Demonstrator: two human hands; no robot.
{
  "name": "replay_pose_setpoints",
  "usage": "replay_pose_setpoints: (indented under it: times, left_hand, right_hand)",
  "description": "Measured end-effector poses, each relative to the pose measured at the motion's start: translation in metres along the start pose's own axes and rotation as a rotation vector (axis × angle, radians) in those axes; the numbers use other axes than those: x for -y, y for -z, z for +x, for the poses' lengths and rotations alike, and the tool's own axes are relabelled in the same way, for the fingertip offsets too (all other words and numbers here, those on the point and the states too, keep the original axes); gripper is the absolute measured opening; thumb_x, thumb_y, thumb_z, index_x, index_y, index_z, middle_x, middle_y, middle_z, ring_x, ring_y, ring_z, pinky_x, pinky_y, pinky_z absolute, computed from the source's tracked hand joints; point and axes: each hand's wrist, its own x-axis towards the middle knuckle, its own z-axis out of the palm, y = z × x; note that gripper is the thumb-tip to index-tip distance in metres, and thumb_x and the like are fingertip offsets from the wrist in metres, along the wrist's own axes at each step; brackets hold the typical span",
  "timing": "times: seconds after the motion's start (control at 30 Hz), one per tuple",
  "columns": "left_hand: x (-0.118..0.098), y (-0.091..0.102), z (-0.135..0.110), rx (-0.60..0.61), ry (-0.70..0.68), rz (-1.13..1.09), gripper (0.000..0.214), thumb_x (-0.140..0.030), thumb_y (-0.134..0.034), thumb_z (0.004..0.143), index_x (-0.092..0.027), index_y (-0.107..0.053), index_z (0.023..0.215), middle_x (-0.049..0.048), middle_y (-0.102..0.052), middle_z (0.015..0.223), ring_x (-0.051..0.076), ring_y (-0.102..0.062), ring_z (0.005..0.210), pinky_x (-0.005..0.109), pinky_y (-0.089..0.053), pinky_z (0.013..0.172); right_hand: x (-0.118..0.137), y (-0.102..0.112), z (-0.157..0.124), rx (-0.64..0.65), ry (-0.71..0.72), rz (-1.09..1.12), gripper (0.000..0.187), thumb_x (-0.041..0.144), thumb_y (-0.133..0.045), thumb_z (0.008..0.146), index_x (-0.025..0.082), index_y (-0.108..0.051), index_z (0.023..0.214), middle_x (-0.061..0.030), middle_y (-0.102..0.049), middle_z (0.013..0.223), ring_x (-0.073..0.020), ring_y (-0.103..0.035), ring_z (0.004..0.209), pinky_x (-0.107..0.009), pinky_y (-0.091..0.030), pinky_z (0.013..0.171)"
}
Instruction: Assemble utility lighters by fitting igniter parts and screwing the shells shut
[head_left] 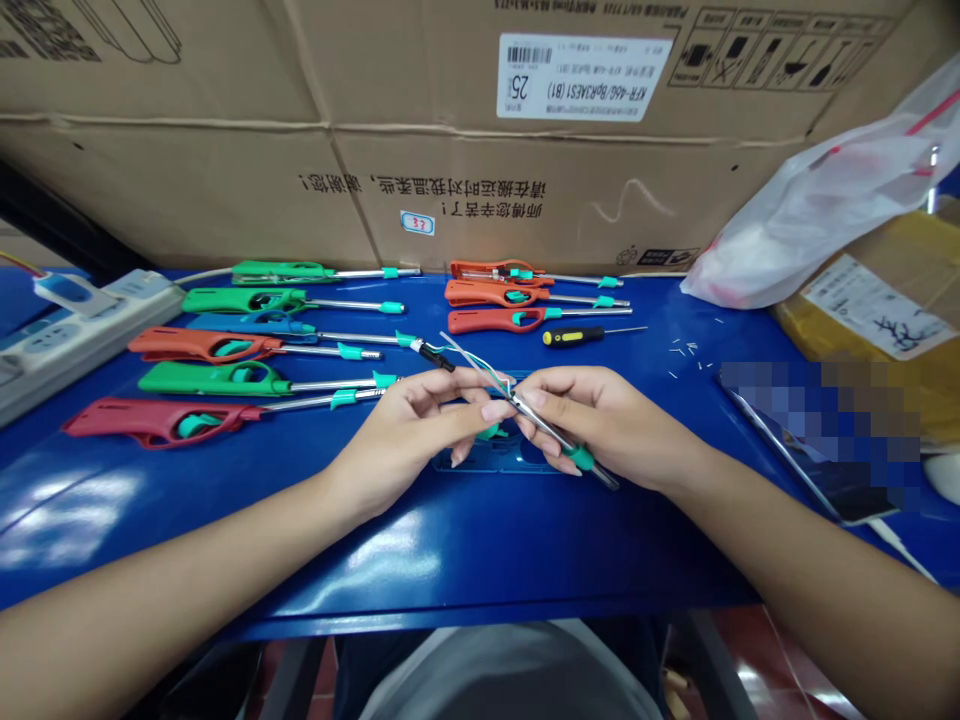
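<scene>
My right hand [607, 420] grips the metal tube [550, 432] of a lighter, which slants down to the right and has a green collar [579, 457] near its lower end. At the tube's upper end, my left hand [424, 425] is closed, thumb and finger pinching the thin wires [474, 352]. These run up and left to a small black igniter piece [436, 356]. A thin straight strip also sticks up there. Below both hands lies a blue translucent lighter shell [487, 466] with a green trigger part [491, 432], partly covered by the fingers.
Several assembled lighters, such as a red one [161, 420], lie at left; orange ones [491, 320] lie behind my hands. Near them are a yellow-black screwdriver [574, 337] and small white bits [684, 350]. A phone [817, 450], power strip [82, 325] and cardboard box [247, 180] surround the area.
</scene>
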Motion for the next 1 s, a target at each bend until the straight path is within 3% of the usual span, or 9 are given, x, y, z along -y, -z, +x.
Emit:
replay_pose_setpoints:
  times: [0.17,0.47,0.6,0.7,0.87,1.0]
  left_hand:
    - [-0.006,0.003,0.002,-0.105,-0.049,-0.011,0.031,-0.035,-0.082,0.078,-0.018,-0.075,0.102,0.0,-0.069,0.079,0.007,-0.054,0.052,0.021,-0.043,0.049]
    - [-0.009,0.009,0.003,-0.238,-0.207,0.117,0.02,-0.032,-0.078,0.082,-0.018,-0.07,0.093,-0.0017,-0.066,0.075,0.009,-0.056,0.056,0.022,-0.048,0.053]
    - [-0.006,0.011,0.003,-0.189,-0.28,0.303,0.018,-0.031,-0.076,0.084,-0.018,-0.07,0.095,-0.0011,-0.067,0.081,0.009,-0.058,0.058,0.023,-0.049,0.055]
    - [-0.006,0.014,0.002,-0.084,-0.354,0.604,0.023,-0.033,-0.075,0.085,-0.018,-0.071,0.103,0.0015,-0.07,0.09,0.012,-0.06,0.068,0.026,-0.051,0.063]
    - [-0.005,0.017,-0.001,0.186,-0.523,1.18,0.032,-0.034,-0.074,0.086,-0.019,-0.071,0.114,0.0066,-0.071,0.109,0.024,-0.062,0.1,0.04,-0.05,0.092]
    - [0.0,0.019,-0.001,0.242,-0.535,1.306,0.036,-0.039,-0.072,0.089,-0.02,-0.069,0.12,0.0064,-0.071,0.113,0.025,-0.064,0.104,0.041,-0.051,0.091]
  right_hand:
    - [0.002,0.002,0.0,-0.058,0.01,0.004,0.028,0.042,-0.069,0.093,0.015,-0.072,0.092,0.0021,-0.059,0.072,-0.0066,-0.054,0.056,-0.018,-0.041,0.046]
    - [0.006,0.007,0.0,-0.182,-0.015,-0.064,0.032,0.047,-0.074,0.086,0.015,-0.071,0.082,0.0031,-0.056,0.064,-0.0053,-0.046,0.048,-0.017,-0.031,0.04]
    - [0.007,0.008,0.0,-0.229,-0.02,-0.098,0.022,0.037,-0.073,0.083,0.016,-0.07,0.076,0.0025,-0.058,0.063,-0.0054,-0.045,0.048,-0.017,-0.028,0.04]
    - [0.01,0.008,-0.001,-0.256,0.011,-0.17,0.017,0.032,-0.072,0.081,0.016,-0.068,0.074,0.0024,-0.059,0.063,-0.0061,-0.045,0.05,-0.019,-0.029,0.042]
    - [0.009,0.012,-0.002,-0.28,0.169,-0.403,0.014,0.029,-0.069,0.083,0.017,-0.069,0.077,0.0014,-0.061,0.067,-0.0092,-0.051,0.058,-0.023,-0.04,0.052]
    - [0.006,0.013,-0.005,-0.347,0.349,-0.685,0.008,0.023,-0.068,0.085,0.017,-0.068,0.079,0.0013,-0.062,0.073,-0.0101,-0.054,0.065,-0.024,-0.043,0.06]
